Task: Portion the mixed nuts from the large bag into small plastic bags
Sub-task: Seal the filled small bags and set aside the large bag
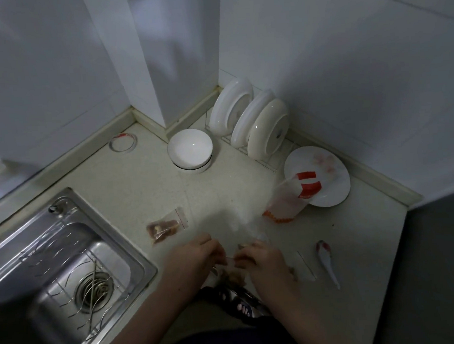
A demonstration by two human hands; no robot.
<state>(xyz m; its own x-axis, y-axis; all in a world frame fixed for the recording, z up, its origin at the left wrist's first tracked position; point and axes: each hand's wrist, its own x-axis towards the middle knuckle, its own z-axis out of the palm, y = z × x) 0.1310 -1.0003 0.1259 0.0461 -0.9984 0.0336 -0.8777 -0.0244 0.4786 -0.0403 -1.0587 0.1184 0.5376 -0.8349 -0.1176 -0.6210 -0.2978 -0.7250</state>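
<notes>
Near the counter's front edge, my left hand (pixel 196 256) and my right hand (pixel 263 260) pinch the top of a small clear plastic bag (pixel 233 273) between them; brown nuts show inside it below my fingers. A filled small bag of nuts (pixel 165 226) with a red strip lies flat to the left, by the sink. The large bag (pixel 288 200), translucent with red print, leans open against a white plate (pixel 328 189) at the right. A white spoon (pixel 327 261) lies to the right of my right hand.
A steel sink (pixel 53 262) with a wire rack fills the left. A stack of white bowls (pixel 190 150) stands at the back, beside a dish rack with upright plates (pixel 252 122). A tape ring (pixel 123 142) lies at the back left. Flat clear bags (pixel 306 269) lie near the spoon.
</notes>
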